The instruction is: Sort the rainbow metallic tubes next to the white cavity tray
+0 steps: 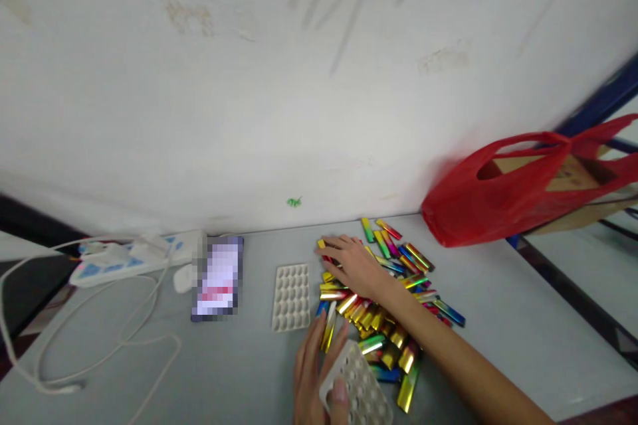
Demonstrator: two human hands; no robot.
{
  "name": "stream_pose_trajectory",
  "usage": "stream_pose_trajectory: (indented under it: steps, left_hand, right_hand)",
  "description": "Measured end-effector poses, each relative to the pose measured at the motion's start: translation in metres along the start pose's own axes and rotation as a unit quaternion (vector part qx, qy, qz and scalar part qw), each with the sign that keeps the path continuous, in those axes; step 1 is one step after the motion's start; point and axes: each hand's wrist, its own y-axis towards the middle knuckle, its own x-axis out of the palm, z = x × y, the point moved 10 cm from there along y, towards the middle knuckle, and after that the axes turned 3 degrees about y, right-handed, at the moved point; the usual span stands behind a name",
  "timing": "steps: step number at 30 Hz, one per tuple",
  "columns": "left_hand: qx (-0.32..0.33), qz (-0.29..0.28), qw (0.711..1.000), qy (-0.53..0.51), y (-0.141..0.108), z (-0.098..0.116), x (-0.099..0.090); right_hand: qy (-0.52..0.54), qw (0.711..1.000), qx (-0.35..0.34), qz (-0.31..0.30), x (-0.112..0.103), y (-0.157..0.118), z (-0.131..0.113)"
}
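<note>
My left hand [312, 372] is at the bottom middle, closed around one edge of a white plastic tray [359, 382] with rows of round cells. Its thumb lies across the tray, which is tilted and partly cut off by the frame. My right hand [353, 265] reaches over a pile of shiny, multicoloured small flat tubes [371, 315], fingers spread out and touching its far left side. A red and gold piece lies under the fingertips. A second white tray [292, 297] with rows of round cells lies flat on the table, left of the pile.
On the left are a phone [219, 279] with a blurred screen, a white power strip [184, 249] with plugs and loose white cables [149, 339]. A red bag [478, 199] holding cardboard stands at the right. A scuffed white wall [299, 113] rises behind the grey table [239, 372].
</note>
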Motion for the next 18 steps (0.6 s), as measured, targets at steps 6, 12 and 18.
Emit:
stream_pose_trajectory:
  steps: [6, 12, 18]
  left_hand:
    - [0.001, -0.005, 1.000, 0.000, -0.010, -0.001, 0.015]
    - [-0.005, -0.009, 1.000, -0.008, -0.013, 0.000, 0.020]
    - [-0.004, -0.013, 0.999, -0.036, -0.011, -0.001, 0.020]
  right_hand:
    - [0.016, 1.000, 0.016, 0.010, -0.008, -0.015, 0.010]
    - [0.029, 0.999, 0.031, 0.034, -0.012, -0.026, 0.017]
    - [0.031, 0.999, 0.025, 0.032, -0.014, -0.034, 0.018]
